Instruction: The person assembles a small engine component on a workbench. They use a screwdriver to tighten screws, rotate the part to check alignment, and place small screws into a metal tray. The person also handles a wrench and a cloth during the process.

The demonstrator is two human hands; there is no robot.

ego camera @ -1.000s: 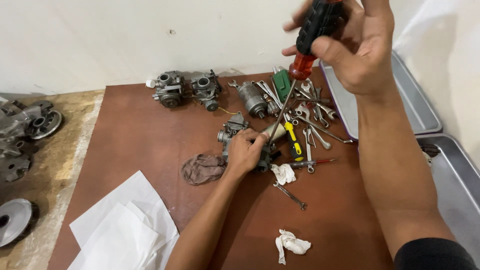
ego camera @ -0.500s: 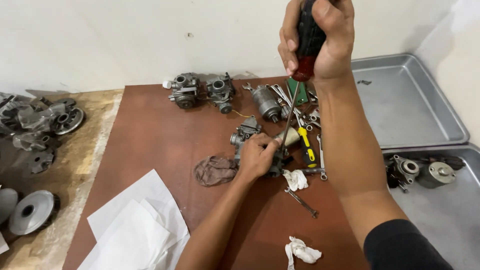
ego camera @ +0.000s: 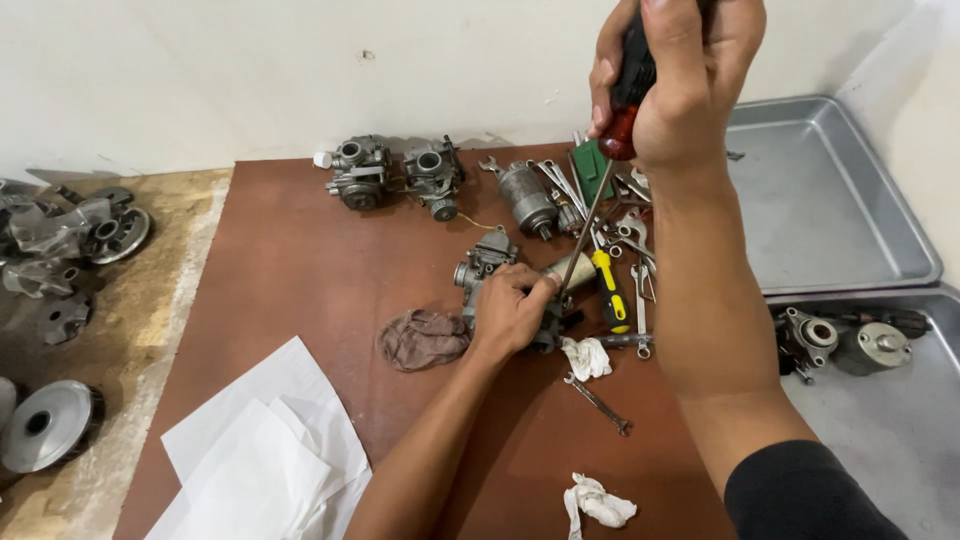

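Note:
My left hand (ego camera: 512, 308) clamps a grey metal carburetor (ego camera: 486, 262) down on the brown board (ego camera: 290, 260). My right hand (ego camera: 680, 75) is raised high and is closed around the red and black handle of a long screwdriver (ego camera: 600, 200). The shaft slants down, and its tip meets the carburetor just beside my left thumb. Most of the carburetor body is hidden under my left hand.
Two more carburetors (ego camera: 395, 172) and a cylindrical motor (ego camera: 527, 196) lie at the board's back edge beside a pile of wrenches (ego camera: 630, 235). A brown rag (ego camera: 422, 338), white rags (ego camera: 598, 500), white paper sheets (ego camera: 262, 455), metal trays (ego camera: 830, 190) at right, engine parts (ego camera: 60, 240) at left.
The view has shifted, so the board and parts sit more to the right. My right hand stays high on the screwdriver and my left hand keeps its hold on the carburetor.

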